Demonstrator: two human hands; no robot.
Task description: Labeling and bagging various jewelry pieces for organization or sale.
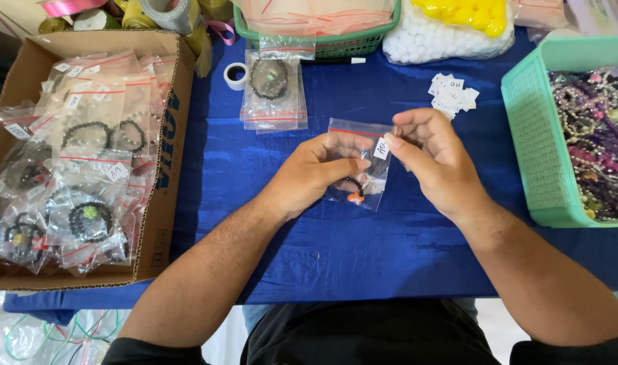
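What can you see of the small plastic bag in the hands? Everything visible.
The small plastic bag is clear, thin film with a red strip near its top and a small white paper label at the upper right. Inside, low down, sits a dark bead bracelet with an orange piece. The bag is held above the blue cloth, slightly tilted. The left hand grips its left side; the right hand pinches its top right corner by the label.

Blue cloth [363, 236] bare around hands; cardboard box [162, 203] left, green basket [535, 135] right
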